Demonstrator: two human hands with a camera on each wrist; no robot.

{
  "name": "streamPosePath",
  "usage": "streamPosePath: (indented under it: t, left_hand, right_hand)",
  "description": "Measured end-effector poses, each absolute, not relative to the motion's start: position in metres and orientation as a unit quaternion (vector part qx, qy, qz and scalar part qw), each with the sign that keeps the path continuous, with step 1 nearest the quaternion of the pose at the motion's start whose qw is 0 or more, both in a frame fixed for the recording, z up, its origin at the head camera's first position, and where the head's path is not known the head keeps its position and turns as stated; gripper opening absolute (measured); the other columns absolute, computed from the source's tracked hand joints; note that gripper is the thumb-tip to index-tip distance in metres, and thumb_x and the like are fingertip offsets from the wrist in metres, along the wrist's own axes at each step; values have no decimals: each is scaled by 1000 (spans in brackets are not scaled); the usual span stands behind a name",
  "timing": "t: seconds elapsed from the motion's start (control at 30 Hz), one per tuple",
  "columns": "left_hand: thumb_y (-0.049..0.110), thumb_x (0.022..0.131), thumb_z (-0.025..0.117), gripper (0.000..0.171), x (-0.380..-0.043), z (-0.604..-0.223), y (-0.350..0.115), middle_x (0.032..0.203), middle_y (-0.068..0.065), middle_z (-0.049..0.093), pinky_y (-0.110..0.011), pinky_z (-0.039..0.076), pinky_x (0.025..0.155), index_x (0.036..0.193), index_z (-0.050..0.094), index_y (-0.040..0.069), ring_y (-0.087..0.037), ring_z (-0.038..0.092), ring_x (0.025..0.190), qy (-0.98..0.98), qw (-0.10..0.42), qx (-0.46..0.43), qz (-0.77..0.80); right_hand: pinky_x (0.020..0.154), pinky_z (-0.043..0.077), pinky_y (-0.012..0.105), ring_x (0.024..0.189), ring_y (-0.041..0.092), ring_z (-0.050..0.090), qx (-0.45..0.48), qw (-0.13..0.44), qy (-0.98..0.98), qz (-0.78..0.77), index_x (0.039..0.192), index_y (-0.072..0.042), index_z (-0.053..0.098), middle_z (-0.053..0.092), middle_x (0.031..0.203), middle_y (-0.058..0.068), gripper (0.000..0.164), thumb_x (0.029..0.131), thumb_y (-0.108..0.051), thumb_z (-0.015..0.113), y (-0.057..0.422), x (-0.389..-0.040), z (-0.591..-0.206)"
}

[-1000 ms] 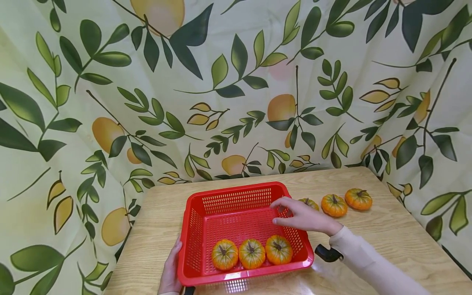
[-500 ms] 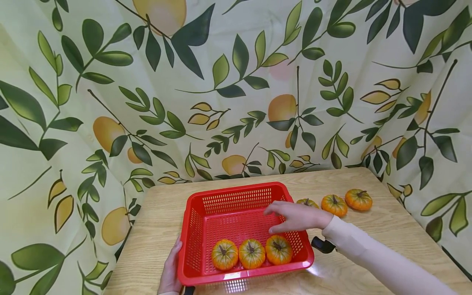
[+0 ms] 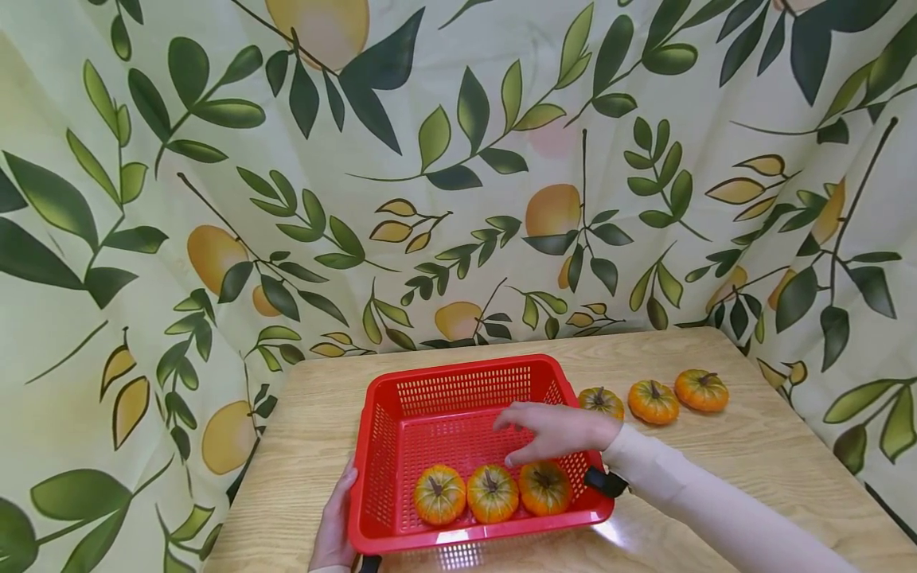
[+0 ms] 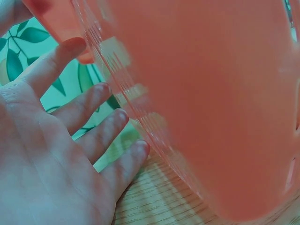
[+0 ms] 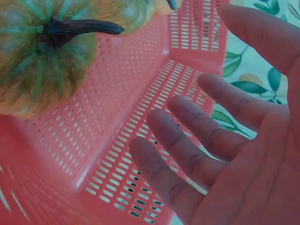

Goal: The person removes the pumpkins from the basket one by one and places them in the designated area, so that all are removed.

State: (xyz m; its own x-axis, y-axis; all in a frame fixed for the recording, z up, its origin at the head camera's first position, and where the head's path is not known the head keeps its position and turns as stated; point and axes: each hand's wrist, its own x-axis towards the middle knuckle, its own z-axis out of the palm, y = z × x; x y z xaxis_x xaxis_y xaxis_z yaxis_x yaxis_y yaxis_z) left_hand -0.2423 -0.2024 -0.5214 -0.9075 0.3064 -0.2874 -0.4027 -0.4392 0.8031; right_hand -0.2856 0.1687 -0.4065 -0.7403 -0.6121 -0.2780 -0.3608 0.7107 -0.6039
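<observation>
Left hand (image 3: pixel 333 517) seen at left side of red basket (image 3: pixel 480 532); fingers spread and mostly straight, fingertips set against the outer wall, no curl round the rim seen. Right hand (image 3: pixel 552 430) held over right part of basket, fingers parted and slightly bent, thumb apart; nothing gripped. Contact between right fingers and basket wall cannot be told from right wrist view.

Basket is placed on wooden table (image 3: pixel 315 414), near the person. Three pumpkins are lined up inside along the front wall: left one (image 3: pixel 439 495), middle one (image 3: pixel 492 493), right one (image 3: pixel 546 488), packed close together. Right one is shaded, thumb tip just behind and above it. Three more are set on the table to the right of basket: nearest one (image 3: pixel 602 403) just beside the rim, next one (image 3: pixel 653 402), far one (image 3: pixel 702 390), in a slanting row.

Mesh floor is exposed behind the inside row. Strip of table is left between basket back and leaf-print cloth (image 3: pixel 286 119); wider table area is seen at right, below the sleeve (image 3: pixel 702 485).

Left palm and finger spacing are shown only in left wrist view; contents are not readable there. In right wrist view, dark curved stem (image 5: pixel 84 29) and slotted wall are shown close up; outside pumpkins are seen only from head.
</observation>
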Motion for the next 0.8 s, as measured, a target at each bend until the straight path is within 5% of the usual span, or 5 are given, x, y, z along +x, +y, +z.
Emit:
streamPosePath:
  t: [0.5,0.8]
  left_hand:
    - [54,103,42,75,-243,-519,-202,130,22,62,-31,49,104,164,3,33,-7,59,122,498,207,-86,837]
    - [52,104,40,74,-243,-521,-202,130,21,62,-31,49,104,164,2,32,-7,59,122,502,206,-75,836]
  right_hand:
    - [115,41,49,140,21,45,-252,333,897,-147,138,-30,57,49,152,0,60,84,-45,79,161,-285,-408]
    - [111,45,46,128,15,54,-244,354,895,-118,131,-38,60,55,141,-7,56,80,-32,83,162,-284,-411]
